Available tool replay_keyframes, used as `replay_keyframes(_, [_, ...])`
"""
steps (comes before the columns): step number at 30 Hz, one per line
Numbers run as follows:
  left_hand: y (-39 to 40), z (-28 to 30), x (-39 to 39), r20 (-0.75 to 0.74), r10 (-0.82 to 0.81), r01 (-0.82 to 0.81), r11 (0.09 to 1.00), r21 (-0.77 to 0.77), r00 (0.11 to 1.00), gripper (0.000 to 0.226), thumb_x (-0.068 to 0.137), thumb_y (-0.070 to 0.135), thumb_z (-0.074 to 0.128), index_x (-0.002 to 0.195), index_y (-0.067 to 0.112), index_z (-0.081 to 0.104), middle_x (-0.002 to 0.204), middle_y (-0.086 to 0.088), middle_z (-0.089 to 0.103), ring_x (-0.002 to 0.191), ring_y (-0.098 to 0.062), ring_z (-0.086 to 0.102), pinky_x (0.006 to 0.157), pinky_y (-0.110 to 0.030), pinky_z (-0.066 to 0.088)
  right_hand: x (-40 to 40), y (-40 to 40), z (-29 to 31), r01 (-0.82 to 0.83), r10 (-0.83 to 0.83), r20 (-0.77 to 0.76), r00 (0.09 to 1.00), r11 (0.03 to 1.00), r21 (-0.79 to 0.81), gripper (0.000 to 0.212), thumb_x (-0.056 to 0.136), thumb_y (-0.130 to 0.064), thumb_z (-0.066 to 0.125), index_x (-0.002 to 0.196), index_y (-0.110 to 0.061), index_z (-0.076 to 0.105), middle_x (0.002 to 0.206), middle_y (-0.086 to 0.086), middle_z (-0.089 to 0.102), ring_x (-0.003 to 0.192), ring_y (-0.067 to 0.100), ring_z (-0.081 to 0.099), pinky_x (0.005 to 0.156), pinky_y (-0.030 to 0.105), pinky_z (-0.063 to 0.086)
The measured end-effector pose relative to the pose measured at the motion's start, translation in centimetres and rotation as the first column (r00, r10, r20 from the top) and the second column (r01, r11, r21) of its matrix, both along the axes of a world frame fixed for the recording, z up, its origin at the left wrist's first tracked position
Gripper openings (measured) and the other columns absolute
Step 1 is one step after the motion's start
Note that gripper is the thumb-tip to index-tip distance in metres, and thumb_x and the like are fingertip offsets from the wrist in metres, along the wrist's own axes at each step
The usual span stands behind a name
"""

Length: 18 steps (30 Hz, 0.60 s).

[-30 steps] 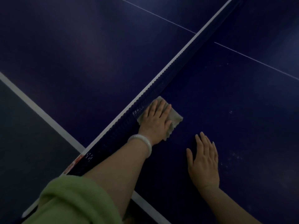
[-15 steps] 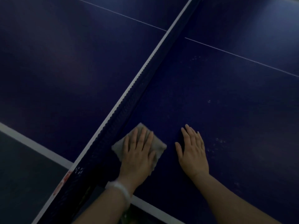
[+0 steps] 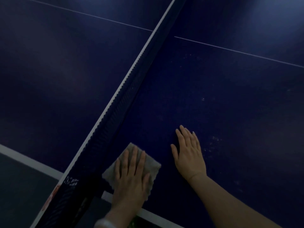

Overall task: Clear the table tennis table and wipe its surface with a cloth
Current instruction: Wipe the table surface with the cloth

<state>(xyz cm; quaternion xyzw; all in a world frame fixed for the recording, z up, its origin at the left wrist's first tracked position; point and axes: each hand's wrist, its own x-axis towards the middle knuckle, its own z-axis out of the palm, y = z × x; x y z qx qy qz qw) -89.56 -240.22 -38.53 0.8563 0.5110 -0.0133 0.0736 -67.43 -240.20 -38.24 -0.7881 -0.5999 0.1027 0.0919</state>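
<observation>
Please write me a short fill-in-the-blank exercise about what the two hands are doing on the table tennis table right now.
1. The left hand presses flat on a grey ____.
2. The right hand lies with straight fingers on the bare ____ table surface.
3. The cloth sits just beside the ____ that divides the table.
4. The faint pale specks lie on the ____ hand's side of the net.

Missing words: cloth; blue; net; right

Dim, soft-focus view; faint glare, perhaps overhead, on the table [image 3: 230, 96].
</observation>
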Motion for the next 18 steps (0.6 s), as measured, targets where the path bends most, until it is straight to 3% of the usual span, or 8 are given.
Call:
replay_keyframes(5, [-1.0, 1.5, 3.2, -0.037, 0.125, -0.128, 0.986, -0.111, 0.992, 0.065, 0.096, 0.045, 0.023, 0.152, 0.013, 0.022, 0.161, -0.013, 0.014, 0.147, -0.032, 0.015, 0.113, -0.055, 0.023, 0.1, 0.0, 0.3, -0.007, 0.007, -0.020, 1.000, 1.000, 0.002, 0.066, 0.101, -0.049, 0.009, 0.155, -0.013, 0.022, 0.163, 0.004, 0.014, 0.150, 0.012, 0.007, 0.124, 0.039, 0.003])
replay_keyframes(11, [4.7, 0.7, 9.0, -0.084, 0.048, -0.057, 0.992, -0.109, 0.995, 0.065, 0.099, 0.049, 0.008, 0.148, 0.022, -0.025, 0.157, -0.005, -0.028, 0.143, -0.024, -0.030, 0.118, -0.052, -0.007, 0.3, 0.0, 0.7, -0.042, 0.037, -0.106, 0.994, 0.998, -0.038, 0.067, 0.099, -0.052, 0.004, 0.156, -0.017, 0.006, 0.164, -0.001, -0.002, 0.149, 0.007, -0.010, 0.121, 0.033, -0.014])
replay_keyframes(13, [7.0, 0.7, 10.3, -0.110, 0.036, -0.048, 0.993, -0.107, 0.993, 0.067, 0.099, 0.050, 0.008, 0.144, 0.023, -0.034, 0.152, -0.003, -0.039, 0.138, -0.023, -0.038, 0.117, -0.050, -0.015, 0.6, 0.3, 0.9, -0.046, 0.042, -0.116, 0.992, 0.998, -0.034, 0.064, 0.101, -0.051, 0.011, 0.157, -0.019, 0.004, 0.164, -0.002, -0.005, 0.149, 0.006, -0.012, 0.120, 0.032, -0.017])
replay_keyframes(16, [9.3, 0.9, 11.2, -0.105, 0.015, -0.029, 0.990, -0.141, 0.994, 0.067, 0.099, 0.050, 0.008, 0.143, 0.023, -0.035, 0.150, -0.002, -0.042, 0.136, -0.021, -0.042, 0.116, -0.047, -0.019, 1.3, 1.1, 1.6, -0.043, 0.039, -0.182, 0.983, 0.999, -0.022, 0.061, 0.104, -0.046, 0.025, 0.157, -0.019, 0.013, 0.164, 0.000, 0.007, 0.150, 0.010, 0.002, 0.120, 0.030, -0.014])
replay_keyframes(18, [9.2, 0.8, 10.6, -0.112, 0.001, -0.016, 0.992, -0.126, 0.994, 0.065, 0.097, 0.051, 0.001, 0.143, 0.024, -0.034, 0.152, -0.002, -0.039, 0.137, -0.021, -0.040, 0.117, -0.047, -0.016, 2.3, 1.8, 2.0, -0.035, 0.029, -0.201, 0.979, 0.999, -0.025, 0.059, 0.104, -0.046, 0.029, 0.156, -0.020, 0.018, 0.162, 0.000, 0.018, 0.148, 0.014, 0.013, 0.122, 0.031, -0.003])
